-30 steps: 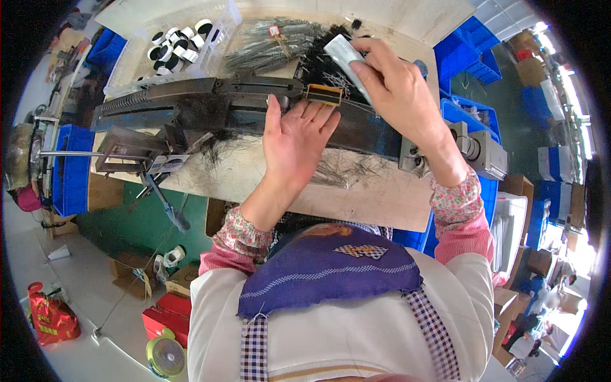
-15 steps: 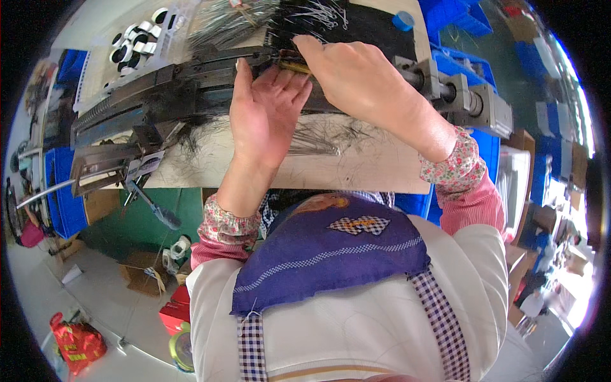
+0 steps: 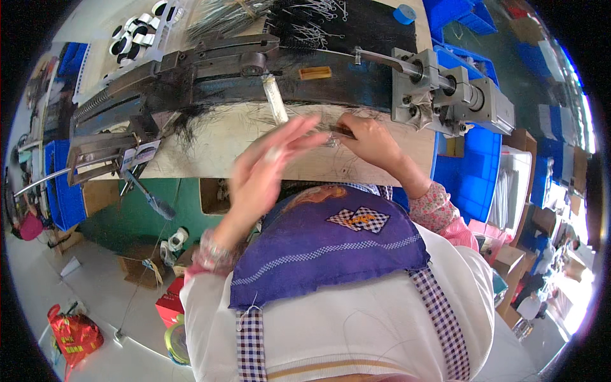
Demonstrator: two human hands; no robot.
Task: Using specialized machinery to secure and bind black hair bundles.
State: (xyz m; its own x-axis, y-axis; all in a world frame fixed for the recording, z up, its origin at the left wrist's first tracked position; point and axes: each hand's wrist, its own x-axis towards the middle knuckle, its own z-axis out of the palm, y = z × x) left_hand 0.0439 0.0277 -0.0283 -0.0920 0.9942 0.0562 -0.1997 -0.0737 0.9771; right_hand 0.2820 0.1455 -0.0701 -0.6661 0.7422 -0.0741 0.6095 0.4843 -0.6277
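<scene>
My left hand (image 3: 264, 169) is raised over the near part of the table, its fingers stretched out and blurred by motion; I see nothing held in it. My right hand (image 3: 370, 141) is closed, with a small dark narrow thing (image 3: 344, 132) at its fingertips that I cannot make out. Loose dark bristles lie on the wooden table (image 3: 375, 167) about both hands. Beyond them runs a dark metal machine (image 3: 216, 89) with a pale upright lever (image 3: 275, 99) and a brass-coloured block (image 3: 315, 72). At its right stands a steel spindle unit (image 3: 449, 92).
Behind the machine are a bundle of metal wires (image 3: 229, 18), looped wire pieces (image 3: 312, 35) on a black mat (image 3: 375, 32), and a blue round cap (image 3: 405, 14). A tray (image 3: 86, 73) with black-and-white rings stands far left. A blue bin (image 3: 468, 175) is at the right.
Both hands have come back from the machine toward me. The left hand now blurs over the near table; the right has dropped lower, closed. The brass-coloured block and pale lever are uncovered.
</scene>
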